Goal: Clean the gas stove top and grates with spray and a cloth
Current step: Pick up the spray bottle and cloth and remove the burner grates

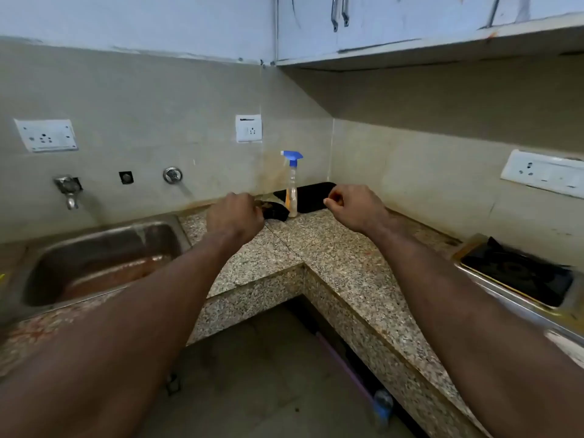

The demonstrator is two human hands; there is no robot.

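Cloth (pixel 275 213), dark and crumpled, comes out from under the curled fingers of the left hand (pixel 235 216), which grips it at its 9 o'clock end; the rest of it lies on the granite counter (pixel 331 248). The hand is seen from the back, so the fingertips are hidden. At 3 o'clock of the cloth, just beside it, the spray bottle (pixel 291 191) stands upright in the inner corner of the counter, with a blue trigger head and a clear body holding pale orange liquid. No hand touches it. The right hand (pixel 355 207) hovers at 3 o'clock of the bottle, near it but apart, clenched loosely with thumb and forefinger drawn together and nothing visible between them. Behind the bottle, from 12 to 3 o'clock of it, a black mat (pixel 311 196) lies flat against the wall.

Further out, the gas stove (pixel 518 276) sits at the 3 o'clock edge of the view, well apart from both hands, its black top and grate blurred. A steel sink (pixel 104 257) with rusty staining lies at 9 o'clock, with a tap (pixel 69 191) on the wall at 11 o'clock of it. A white socket plate (pixel 248 128) hangs at 12 o'clock of the left hand.
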